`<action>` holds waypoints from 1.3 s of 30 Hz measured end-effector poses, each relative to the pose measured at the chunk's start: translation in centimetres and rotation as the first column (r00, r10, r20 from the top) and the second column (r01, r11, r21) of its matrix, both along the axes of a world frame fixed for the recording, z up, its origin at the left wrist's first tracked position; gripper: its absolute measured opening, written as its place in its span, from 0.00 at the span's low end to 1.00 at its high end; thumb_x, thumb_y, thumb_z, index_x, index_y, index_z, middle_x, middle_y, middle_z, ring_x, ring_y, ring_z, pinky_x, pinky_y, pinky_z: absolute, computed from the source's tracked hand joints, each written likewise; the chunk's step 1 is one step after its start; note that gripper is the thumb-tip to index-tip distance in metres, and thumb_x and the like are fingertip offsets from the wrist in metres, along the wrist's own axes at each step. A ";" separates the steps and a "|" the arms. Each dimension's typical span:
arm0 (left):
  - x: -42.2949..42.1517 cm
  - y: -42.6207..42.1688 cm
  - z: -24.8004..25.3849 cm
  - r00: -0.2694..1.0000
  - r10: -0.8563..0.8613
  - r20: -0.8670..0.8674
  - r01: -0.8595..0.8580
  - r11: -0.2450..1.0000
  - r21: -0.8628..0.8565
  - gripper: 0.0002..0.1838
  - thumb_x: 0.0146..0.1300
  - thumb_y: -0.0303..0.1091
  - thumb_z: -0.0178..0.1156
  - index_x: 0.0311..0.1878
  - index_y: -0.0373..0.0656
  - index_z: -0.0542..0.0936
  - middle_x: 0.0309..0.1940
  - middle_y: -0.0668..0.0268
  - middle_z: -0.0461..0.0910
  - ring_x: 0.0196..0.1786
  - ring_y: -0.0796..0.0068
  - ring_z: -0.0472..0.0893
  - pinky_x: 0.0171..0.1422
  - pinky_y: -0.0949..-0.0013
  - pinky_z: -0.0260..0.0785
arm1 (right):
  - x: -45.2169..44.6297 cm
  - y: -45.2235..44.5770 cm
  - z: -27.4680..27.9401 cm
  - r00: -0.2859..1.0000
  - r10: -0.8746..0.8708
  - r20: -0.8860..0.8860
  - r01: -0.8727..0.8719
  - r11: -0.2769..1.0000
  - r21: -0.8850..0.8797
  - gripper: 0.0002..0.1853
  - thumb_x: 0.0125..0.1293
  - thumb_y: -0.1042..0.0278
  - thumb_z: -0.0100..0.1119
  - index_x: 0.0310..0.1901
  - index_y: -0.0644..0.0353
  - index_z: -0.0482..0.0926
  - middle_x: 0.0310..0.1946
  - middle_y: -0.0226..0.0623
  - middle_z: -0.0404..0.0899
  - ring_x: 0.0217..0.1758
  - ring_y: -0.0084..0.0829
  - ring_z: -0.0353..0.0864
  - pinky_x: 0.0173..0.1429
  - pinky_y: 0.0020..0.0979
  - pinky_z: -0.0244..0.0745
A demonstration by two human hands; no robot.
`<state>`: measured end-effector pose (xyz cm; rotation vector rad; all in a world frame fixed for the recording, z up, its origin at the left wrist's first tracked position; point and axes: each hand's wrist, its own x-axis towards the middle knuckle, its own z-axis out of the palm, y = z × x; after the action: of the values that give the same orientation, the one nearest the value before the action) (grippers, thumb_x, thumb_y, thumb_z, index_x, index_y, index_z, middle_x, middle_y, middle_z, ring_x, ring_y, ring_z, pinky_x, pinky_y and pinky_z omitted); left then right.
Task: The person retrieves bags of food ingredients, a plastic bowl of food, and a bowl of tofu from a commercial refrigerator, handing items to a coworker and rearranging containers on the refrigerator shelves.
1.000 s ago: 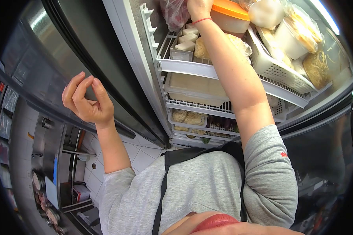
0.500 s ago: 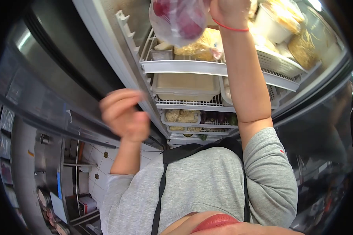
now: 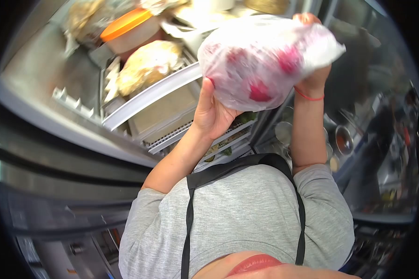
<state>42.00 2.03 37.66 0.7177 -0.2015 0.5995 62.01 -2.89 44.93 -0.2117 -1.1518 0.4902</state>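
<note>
A clear plastic bag (image 3: 265, 65) with purple-red round pieces inside is held up in front of the open fridge. What the pieces are, I cannot make out through the cloudy plastic. My left hand (image 3: 214, 111) supports the bag at its lower left, thumb up along its side and the other fingers partly hidden beneath it. At the gathered right end, my right hand (image 3: 314, 76) grips the bag, with fingertips showing above the plastic and a red string on the wrist.
Left of the bag is a fridge shelf (image 3: 158, 95) with a bagged pale yellow food (image 3: 149, 65) and an orange-lidded container (image 3: 130, 35). Lower shelves hold a lidded box (image 3: 165, 114) and greens. Metal bowls (image 3: 343, 139) stand to the right, beyond the door's edge.
The bag has come down and right, out from the upper shelf. My left hand, free before, has moved up and right onto it. My view has turned to the right.
</note>
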 end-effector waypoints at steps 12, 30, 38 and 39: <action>7.6 -2.6 -5.5 0.983 -0.049 -0.179 0.097 0.957 0.274 0.46 0.53 0.50 0.68 0.70 0.48 0.53 0.65 0.63 0.62 0.67 0.62 0.63 0.68 0.53 0.59 | 3.9 -17.4 -7.8 0.906 -0.415 0.087 0.364 0.655 -0.662 0.19 0.68 0.56 0.55 0.52 0.62 0.69 0.37 0.30 0.72 0.43 0.20 0.73 0.47 0.23 0.70; 13.1 -10.1 -9.4 0.629 -0.582 -0.514 0.745 0.640 0.187 0.40 0.65 0.34 0.59 0.74 0.54 0.46 0.70 0.60 0.53 0.68 0.65 0.64 0.65 0.59 0.62 | -1.1 -29.3 -11.0 0.478 -0.846 0.234 0.642 0.155 -0.751 0.07 0.68 0.67 0.55 0.39 0.61 0.76 0.34 0.20 0.74 0.39 0.11 0.69 0.44 0.17 0.65; 11.3 -4.2 -12.8 0.737 -0.229 -0.636 0.591 0.675 0.442 0.35 0.65 0.35 0.58 0.72 0.50 0.52 0.69 0.58 0.56 0.62 0.65 0.71 0.59 0.65 0.68 | -5.6 -35.7 -4.8 -0.237 -0.970 -0.054 0.828 -0.173 -0.533 0.08 0.67 0.69 0.56 0.43 0.64 0.78 0.41 0.33 0.80 0.44 0.23 0.78 0.51 0.25 0.73; 10.6 -3.3 -13.3 0.724 -0.168 -0.669 0.566 0.699 0.437 0.34 0.66 0.35 0.57 0.71 0.49 0.53 0.68 0.59 0.58 0.61 0.66 0.72 0.58 0.66 0.68 | -5.5 -37.7 -4.9 -0.199 -0.969 -0.145 0.898 -0.121 -0.422 0.10 0.68 0.68 0.54 0.45 0.65 0.77 0.42 0.35 0.80 0.45 0.27 0.79 0.53 0.29 0.74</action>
<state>52.65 -1.29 24.34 1.4360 0.0438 -0.1614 56.47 -40.60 40.07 -1.0365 -0.1574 -0.8416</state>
